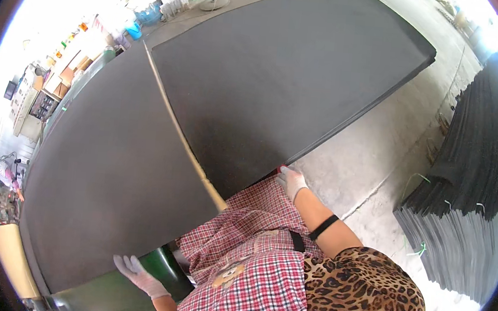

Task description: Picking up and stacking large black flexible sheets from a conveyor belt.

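Head view: my right hand (290,181) pinches the near corner of the dark sheet (279,81) stretching away up-right, while my left hand (132,270), fingers apparently spread, steadies the neighbouring sheet (111,173).

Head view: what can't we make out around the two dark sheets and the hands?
- Right hand: fingertips hidden by the near edge of the right dark sheet; grip unclear.
- Left hand: at the corner of the left dark sheet; contact under the sheet hidden.
- Surface under both sheets: covered, except a green part.
- Stack of dark sheets: cut off by the right rim.
- Items at far left: too small and blown out.
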{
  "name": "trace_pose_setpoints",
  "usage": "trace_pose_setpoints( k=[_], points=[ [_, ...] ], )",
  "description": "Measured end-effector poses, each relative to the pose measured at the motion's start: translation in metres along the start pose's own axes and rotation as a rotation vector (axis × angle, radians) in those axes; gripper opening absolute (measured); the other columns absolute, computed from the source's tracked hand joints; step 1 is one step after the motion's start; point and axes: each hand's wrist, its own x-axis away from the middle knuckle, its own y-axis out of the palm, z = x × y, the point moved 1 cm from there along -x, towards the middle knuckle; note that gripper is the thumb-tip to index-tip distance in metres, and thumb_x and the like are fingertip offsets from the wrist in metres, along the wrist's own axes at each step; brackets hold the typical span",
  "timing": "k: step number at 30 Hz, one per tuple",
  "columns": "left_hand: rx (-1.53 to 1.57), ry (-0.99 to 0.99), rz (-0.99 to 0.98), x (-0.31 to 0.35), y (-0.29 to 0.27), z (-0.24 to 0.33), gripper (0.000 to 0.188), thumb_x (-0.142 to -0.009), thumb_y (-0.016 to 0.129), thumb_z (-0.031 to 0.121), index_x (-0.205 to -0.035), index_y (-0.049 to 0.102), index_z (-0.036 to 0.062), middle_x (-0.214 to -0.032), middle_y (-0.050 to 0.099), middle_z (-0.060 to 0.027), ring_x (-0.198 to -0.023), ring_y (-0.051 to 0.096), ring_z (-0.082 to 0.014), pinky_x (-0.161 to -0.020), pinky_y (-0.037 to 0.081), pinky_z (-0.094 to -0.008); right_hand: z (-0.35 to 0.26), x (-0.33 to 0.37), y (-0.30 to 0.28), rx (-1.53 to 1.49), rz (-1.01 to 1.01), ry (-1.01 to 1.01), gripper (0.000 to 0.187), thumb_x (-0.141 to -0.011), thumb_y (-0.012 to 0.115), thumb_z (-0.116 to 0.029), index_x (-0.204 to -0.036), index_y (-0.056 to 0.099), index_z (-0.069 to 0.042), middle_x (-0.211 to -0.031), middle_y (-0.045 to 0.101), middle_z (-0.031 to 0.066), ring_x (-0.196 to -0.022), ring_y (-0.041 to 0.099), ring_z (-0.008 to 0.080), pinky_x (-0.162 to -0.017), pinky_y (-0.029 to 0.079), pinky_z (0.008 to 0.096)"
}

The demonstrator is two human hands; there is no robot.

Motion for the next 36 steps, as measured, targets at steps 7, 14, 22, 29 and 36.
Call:
trace_pose_setpoints(
  k=[7,14,22,29,36],
  points=[
    [-0.996,0.268,-0.642,-0.044,0.014,-0.031,0.048,-0.081,0.066,0.015,-0.125,0.051,0.0001,-0.133,0.046,-0.0249,-0.123,0.043,-0.0385,-0.105,0.034,-0.04,-0.036,-0.012,0.029,-0.092,-0.045,0.182,0.031,-0.086,0.063,-0.027,-0.104,0.051,-0.005,-0.092,0.054,0.0116,-0.082,0.054,0.0276,-0.075,0.05,0.0501],
    [-0.04,0.018,-0.729,-0.035,0.084,0.067,0.04,-0.086,0.058,0.0,-0.126,0.05,0.0002,-0.124,0.056,-0.0126,-0.114,0.054,-0.0212,-0.099,0.042,-0.0325,-0.246,0.096,0.15,-0.321,-0.734,-0.236,0.022,-0.086,0.063,-0.029,-0.083,0.049,-0.013,-0.069,0.048,0.0008,-0.06,0.048,0.0155,-0.057,0.042,0.0301],
    [0.656,-0.478,-0.818,0.064,0.268,0.097,0.065,-0.086,0.066,0.028,-0.135,0.036,-0.0032,-0.134,0.046,-0.0147,-0.119,0.046,-0.0297,-0.103,0.036,-0.0396,-0.11,0.088,0.072,-0.049,-0.47,-0.072,0.043,-0.09,0.056,-0.04,-0.113,0.051,-0.004,-0.084,0.058,0.0122,-0.062,0.049,0.0246,-0.064,0.046,0.044],
    [0.522,-0.121,-0.547,-0.028,0.194,0.155,0.049,-0.079,0.069,0.002,-0.125,0.052,0.0034,-0.12,0.054,-0.0041,-0.108,0.05,-0.0163,-0.098,0.04,-0.0334,-0.16,0.084,0.017,-0.198,-0.355,-0.107,0.079,-0.085,0.055,-0.057,-0.138,0.031,-0.004,-0.136,0.042,0.02,-0.112,0.05,0.0352,-0.091,0.044,0.0501],
    [0.673,-0.267,-0.068,-0.175,-0.102,0.062,0.053,-0.08,0.067,0.025,-0.124,0.051,0.0003,-0.122,0.055,-0.0146,-0.109,0.054,-0.0287,-0.096,0.042,-0.0444,-0.221,0.046,-0.104,-0.354,-0.097,-0.443,0.057,-0.084,0.058,-0.046,-0.124,0.051,-0.006,-0.122,0.056,0.0098,-0.106,0.054,0.0302,-0.091,0.044,0.0458]
  ],
)
